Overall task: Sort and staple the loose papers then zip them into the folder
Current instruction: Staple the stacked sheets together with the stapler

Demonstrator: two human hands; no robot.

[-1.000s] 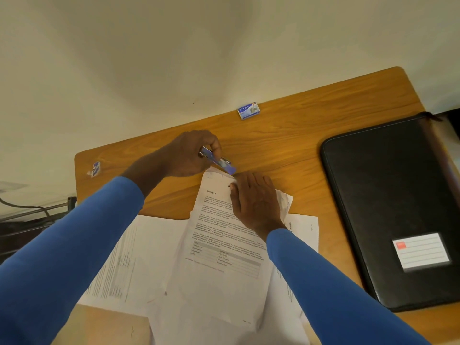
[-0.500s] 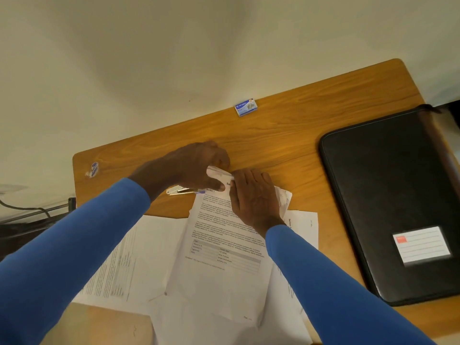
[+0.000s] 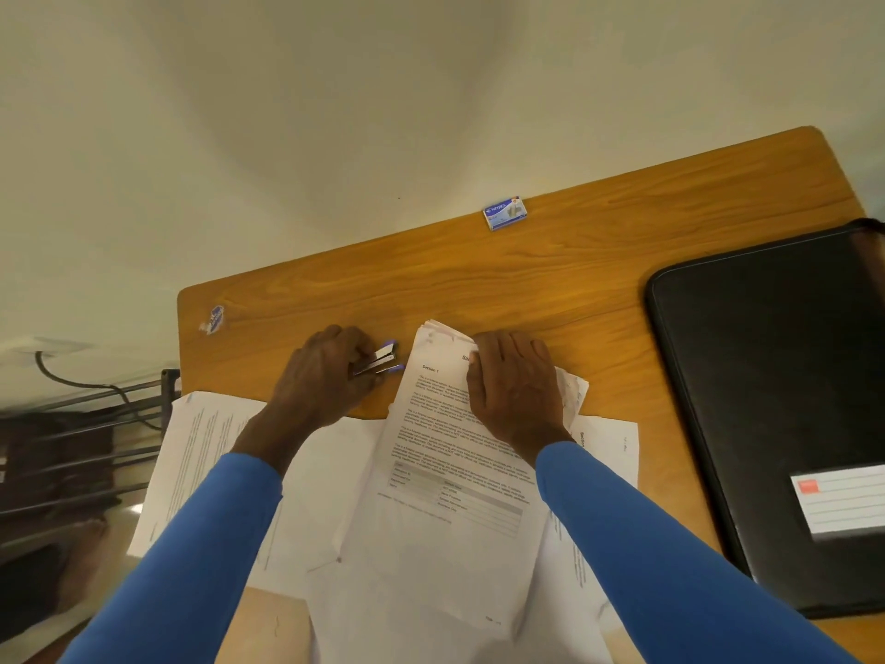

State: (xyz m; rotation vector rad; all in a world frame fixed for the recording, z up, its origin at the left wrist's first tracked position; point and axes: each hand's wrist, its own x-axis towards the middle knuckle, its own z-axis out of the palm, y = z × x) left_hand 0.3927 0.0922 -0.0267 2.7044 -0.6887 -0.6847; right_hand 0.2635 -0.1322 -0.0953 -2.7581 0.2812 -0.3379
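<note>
Left hand curled round stapler, just beside top-left corner of sheaf. Right hand, fingers flat, pins sheaf on desk. Sheets light, floppy, slide-prone: likely best pinched at squared corner.

Your light is warm and rather dim, casting yellow over the wall and desk. A soft shadow pools on the wall beyond your fingers. The stapler in your left hand glints just left of your right hand. Print on the papers under those fingers is fairly sharp; far left of them the rack smears, and the desk's edges bow.
</note>
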